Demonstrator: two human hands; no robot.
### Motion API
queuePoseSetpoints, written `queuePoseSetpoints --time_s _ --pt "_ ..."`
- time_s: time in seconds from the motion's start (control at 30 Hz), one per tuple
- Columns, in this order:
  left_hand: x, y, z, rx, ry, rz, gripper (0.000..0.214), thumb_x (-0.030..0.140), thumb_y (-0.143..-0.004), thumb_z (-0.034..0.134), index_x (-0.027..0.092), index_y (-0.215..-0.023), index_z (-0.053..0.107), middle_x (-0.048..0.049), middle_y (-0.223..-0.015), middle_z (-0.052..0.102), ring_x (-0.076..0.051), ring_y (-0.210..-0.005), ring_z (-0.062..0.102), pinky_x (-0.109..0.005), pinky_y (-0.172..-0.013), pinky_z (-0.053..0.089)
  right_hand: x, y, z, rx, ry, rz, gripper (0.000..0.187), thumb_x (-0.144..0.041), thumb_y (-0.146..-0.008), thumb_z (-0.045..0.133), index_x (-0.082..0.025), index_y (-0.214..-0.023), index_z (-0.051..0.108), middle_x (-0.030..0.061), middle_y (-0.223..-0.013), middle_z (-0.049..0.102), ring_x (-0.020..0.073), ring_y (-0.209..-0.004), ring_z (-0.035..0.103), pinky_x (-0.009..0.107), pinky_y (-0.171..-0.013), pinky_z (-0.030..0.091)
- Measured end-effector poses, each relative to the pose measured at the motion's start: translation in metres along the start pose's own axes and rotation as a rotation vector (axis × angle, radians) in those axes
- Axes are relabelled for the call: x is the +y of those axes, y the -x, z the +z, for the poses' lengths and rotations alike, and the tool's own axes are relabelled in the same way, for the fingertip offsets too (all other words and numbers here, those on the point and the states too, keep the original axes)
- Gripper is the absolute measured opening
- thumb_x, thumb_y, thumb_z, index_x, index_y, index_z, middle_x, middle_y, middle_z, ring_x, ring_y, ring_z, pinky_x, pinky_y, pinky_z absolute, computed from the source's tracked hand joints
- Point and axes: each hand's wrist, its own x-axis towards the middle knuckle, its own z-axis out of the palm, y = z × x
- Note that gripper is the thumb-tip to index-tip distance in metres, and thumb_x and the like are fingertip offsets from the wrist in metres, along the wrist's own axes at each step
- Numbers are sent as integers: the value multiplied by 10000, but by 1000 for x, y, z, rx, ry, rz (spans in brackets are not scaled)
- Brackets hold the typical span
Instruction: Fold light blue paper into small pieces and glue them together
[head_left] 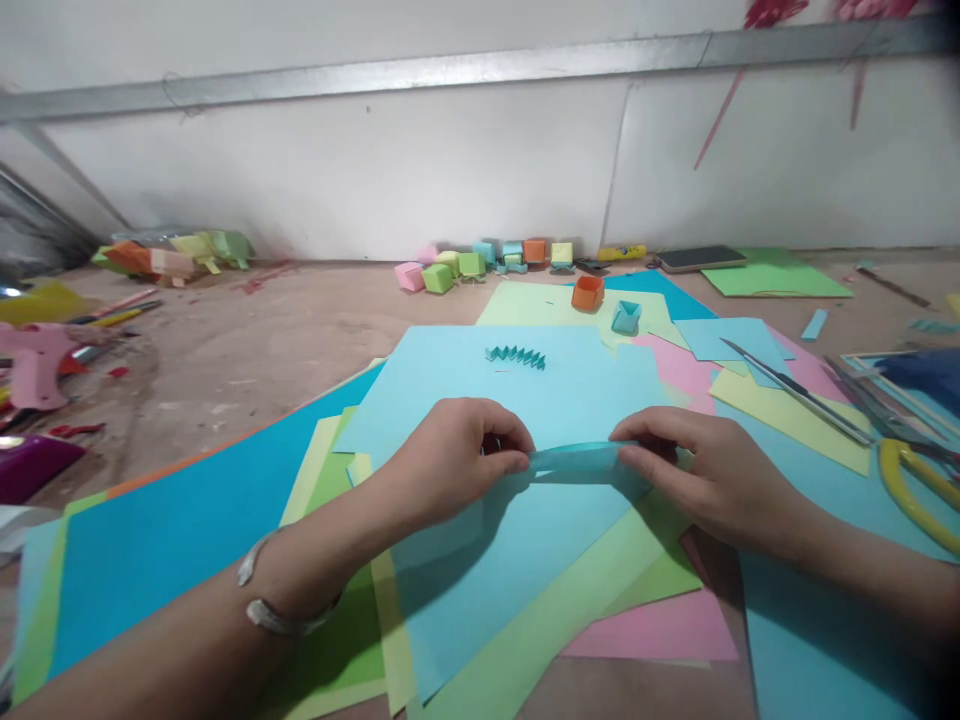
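A narrow light-blue paper strip (574, 460) stretches between my two hands, just above a light-blue sheet (465, 400). My left hand (480, 450) pinches its left end, thumb below and fingers above. At the other end, my right hand (682, 460) is closed on the strip between thumb and fingers. Beyond the hands, a small teal strip folded in zigzag pleats (516, 357) lies on the same sheet. Farther back sit an open orange paper box (588, 293) and a small light-blue folded paper piece (626, 317).
Stacked coloured sheets (195, 500) spread under and around my hands. On the right lie a metal craft knife (799, 393) and yellow-handled scissors (900, 490). A pink glue gun (34, 365) is at left. Small paper boxes (471, 265), a glue stick (622, 253) and a phone (701, 259) line the wall.
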Motion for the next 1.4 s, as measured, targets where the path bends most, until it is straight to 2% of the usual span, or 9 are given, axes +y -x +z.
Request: queuePoseSetpoints --time_s 0.37,0.57,0.77,1.0,1.2,1.4 --pt "-2 0 0 -46 -37 -14 142 213 -769 580 184 -755 718 10 -690 694 -126 -619 569 -235 -578 415 3 1 1 -24 5 -53 186 -178 -890 498 -203 -739 605 4 -700 645 133 -622 563 250 -575 426" --pt "-3 -1 0 -80 -103 3 149 202 -772 563 180 -744 707 12 -663 665 -116 -589 530 -230 -556 388 6 2 4 -22 80 -132 174 -208 -906 481 -193 -903 655 39 -812 700 157 -699 619 263 -595 437" --pt "-3 -2 -1 -87 -147 15 148 182 -779 558 182 -741 701 9 -707 683 -126 -638 557 -241 -592 401 0 1 4 -51 102 -74 182 -204 -902 487 -200 -747 582 -2 -683 628 129 -607 548 251 -563 397" --pt "-2 0 -1 -169 -67 8 142 196 -783 562 176 -722 689 18 -685 685 -115 -619 565 -228 -581 406 -7 4 4 -67 103 -94 211 -172 -872 468 -195 -667 515 -24 -592 517 112 -540 448 246 -527 350" --pt "0 1 -1 -189 -92 -15 141 198 -780 574 180 -724 702 17 -687 698 -119 -619 571 -235 -583 406 -8 5 8 -105 81 -50 177 -139 -867 462 -191 -770 601 -7 -694 626 125 -627 545 242 -582 393" --pt "-1 3 -1 -153 -167 -13 147 205 -786 568 194 -730 703 3 -737 715 -142 -672 598 -255 -609 408 -8 5 13 -118 140 -39 210 -152 -878 441 -191 -714 567 -1 -659 597 133 -600 520 257 -569 383"
